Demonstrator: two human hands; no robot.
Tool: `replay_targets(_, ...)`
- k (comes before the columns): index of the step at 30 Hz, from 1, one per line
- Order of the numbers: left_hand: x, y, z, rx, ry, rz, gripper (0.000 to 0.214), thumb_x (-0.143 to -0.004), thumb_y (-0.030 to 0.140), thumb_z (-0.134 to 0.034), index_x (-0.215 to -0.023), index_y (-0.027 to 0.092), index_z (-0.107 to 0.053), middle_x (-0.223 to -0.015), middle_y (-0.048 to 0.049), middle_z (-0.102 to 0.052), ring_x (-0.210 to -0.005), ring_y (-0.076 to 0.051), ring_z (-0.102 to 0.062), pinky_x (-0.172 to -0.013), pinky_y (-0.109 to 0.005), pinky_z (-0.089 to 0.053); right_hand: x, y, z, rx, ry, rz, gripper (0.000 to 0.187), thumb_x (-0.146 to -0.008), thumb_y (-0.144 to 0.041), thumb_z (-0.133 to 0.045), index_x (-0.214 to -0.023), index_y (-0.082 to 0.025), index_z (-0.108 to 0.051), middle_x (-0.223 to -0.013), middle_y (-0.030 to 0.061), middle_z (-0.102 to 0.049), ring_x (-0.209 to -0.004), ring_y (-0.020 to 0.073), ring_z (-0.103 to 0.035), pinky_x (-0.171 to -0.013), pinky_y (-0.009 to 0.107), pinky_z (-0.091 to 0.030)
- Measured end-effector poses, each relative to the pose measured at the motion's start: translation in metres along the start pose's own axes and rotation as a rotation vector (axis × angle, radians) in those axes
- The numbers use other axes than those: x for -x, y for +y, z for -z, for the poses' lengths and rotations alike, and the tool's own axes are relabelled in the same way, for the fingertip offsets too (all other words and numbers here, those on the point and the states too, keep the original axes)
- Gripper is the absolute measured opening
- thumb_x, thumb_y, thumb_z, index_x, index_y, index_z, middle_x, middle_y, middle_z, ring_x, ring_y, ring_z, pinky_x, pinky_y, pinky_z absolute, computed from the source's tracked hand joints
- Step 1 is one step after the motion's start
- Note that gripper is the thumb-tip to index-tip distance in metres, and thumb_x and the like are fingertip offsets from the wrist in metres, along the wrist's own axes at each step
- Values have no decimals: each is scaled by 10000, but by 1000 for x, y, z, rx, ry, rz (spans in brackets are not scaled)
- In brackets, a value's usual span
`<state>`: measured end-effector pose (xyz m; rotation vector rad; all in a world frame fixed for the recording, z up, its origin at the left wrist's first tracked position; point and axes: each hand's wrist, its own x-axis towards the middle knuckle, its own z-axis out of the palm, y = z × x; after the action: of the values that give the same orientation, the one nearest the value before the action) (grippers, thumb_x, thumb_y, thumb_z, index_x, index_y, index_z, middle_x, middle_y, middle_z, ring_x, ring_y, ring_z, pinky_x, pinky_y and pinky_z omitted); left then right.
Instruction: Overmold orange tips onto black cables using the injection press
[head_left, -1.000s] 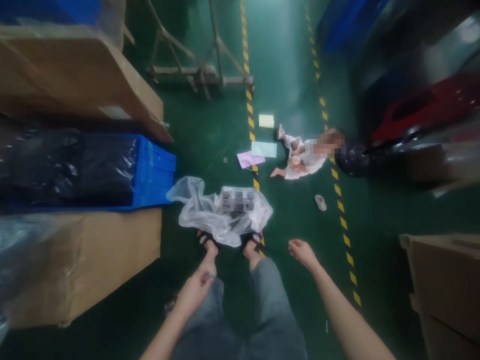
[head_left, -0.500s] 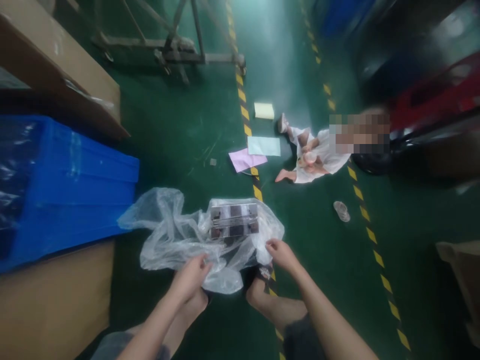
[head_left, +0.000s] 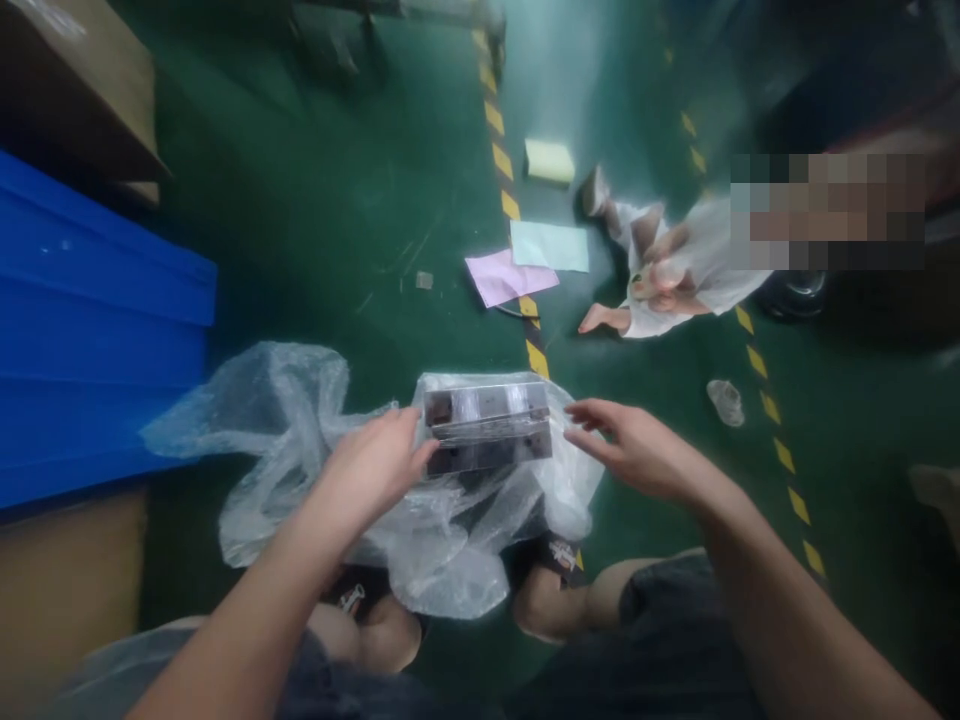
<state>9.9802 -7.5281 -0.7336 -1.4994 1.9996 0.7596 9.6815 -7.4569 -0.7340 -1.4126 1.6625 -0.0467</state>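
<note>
Two shiny metal bars [head_left: 487,405], bound together with clear wrap, lie side by side on a crumpled clear plastic bag [head_left: 292,400] on the floor in front of my feet. At the bars' left end is my left hand [head_left: 382,455], fingers apart, the fingertips beside or touching the metal. My right hand [head_left: 630,445] hovers just off the right end above the plastic, its thumb and fingers spread with nothing between them. Part of the plastic is hidden behind my left forearm.
A blue crate [head_left: 112,350] stands at the left on a cardboard box [head_left: 67,570]. Pink [head_left: 510,278], pale blue [head_left: 551,246] and yellow sheets [head_left: 549,162] lie ahead. Another person [head_left: 667,270] sits at the right. Yellow-black tape [head_left: 536,355] lines the floor.
Both hands have left the near edge of the plastic and moved forward to either end of the metal bars, fingers now spread. The view has shifted closer to the bars.
</note>
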Motion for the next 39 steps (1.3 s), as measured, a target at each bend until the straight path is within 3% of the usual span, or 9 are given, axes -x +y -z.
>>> replay_targets(5, -14, 2, -7, 89, 9, -69, 409, -883, 435, -503, -1193, 176, -569, -1018, -87, -667, -852, -242, -633, -722, -289, -440, -8, -17, 0, 69, 88, -71, 380, -898, -467, -499, -1139, -191, -601, -1025, 53, -661, -911, 217, -622, -836, 379, -479)
replay_targets(10, -13, -4, -14, 6, -56, -102, 456, -867, 458, -523, -1207, 157, -561, -1050, -106, -654, -908, -283, -621, -714, -308, -435, -17, -21, -29, 220, -159, -13, 402, -888, -432, -499, -1143, -144, -617, -990, 83, -664, -886, 222, -623, -793, 356, -480)
replay_targets(14, -10, 7, -9, 42, 17, -74, 433, -869, 452, -519, -1194, 169, -567, -1031, -99, -660, -880, -277, -624, -717, -309, -426, -15, -24, -48, 256, -192, -2, 404, -874, -424, -505, -1167, -163, -604, -1009, 84, -667, -896, 236, -624, -778, 349, -471)
replay_targets(17, -9, 14, -15, 118, -20, -104, 405, -874, 438, -517, -1191, 188, -562, -1025, -85, -661, -878, -255, -625, -700, -287, -416, -4, -13, -60, 137, -169, -83, 403, -882, -427, -486, -1183, -179, -588, -1061, 78, -663, -920, 217, -623, -787, 312, -463)
replay_targets(20, -10, 8, -27, 143, -171, -138, 398, -873, 437, -503, -1175, 184, -565, -1020, -94, -659, -864, -246, -626, -662, -272, -411, 5, 10, -79, 66, -181, -229, 433, -870, -412, -496, -1204, -151, -584, -1123, 118, -647, -985, 250, -614, -833, 333, -456)
replay_targets(24, -16, -9, -46, 74, -203, -41, 427, -867, 407, -479, -1177, 122, -550, -1065, -184, -634, -936, -342, -607, -751, -379, -438, 0, 32, -109, 32, -166, -314, 483, -825, -377, -548, -1198, -74, -595, -1189, 196, -608, -1091, 320, -572, -910, 376, -429)
replay_targets(26, -17, -11, -59, 157, -169, 4, 386, -842, 379, -518, -1107, 105, -576, -1072, -206, -626, -991, -379, -585, -819, -431, -426, -8, 33, -121, -27, -152, -310, 480, -832, -380, -539, -1223, -105, -583, -1218, 158, -604, -1096, 279, -578, -920, 328, -428)
replay_targets(32, -16, -1, -110, 501, -220, 62, 382, -825, 338, -577, -1138, 125, -527, -1080, -136, -641, -1028, -279, -597, -884, -343, -435, -21, 31, -152, -219, -137, -413, 398, -831, -312, -537, -1142, -77, -616, -1081, 130, -668, -1010, 220, -623, -868, 266, -453)
replay_targets(39, -29, 17, -120, 887, -376, 254, 464, -853, 311, -541, -1232, 94, -384, -1122, -184, -619, -787, -232, -679, -601, -298, -511, -22, 35, -167, -420, -15, -495, 366, -757, -231, -595, -1101, -105, -603, -1000, 112, -672, -963, 232, -630, -837, 291, -467)
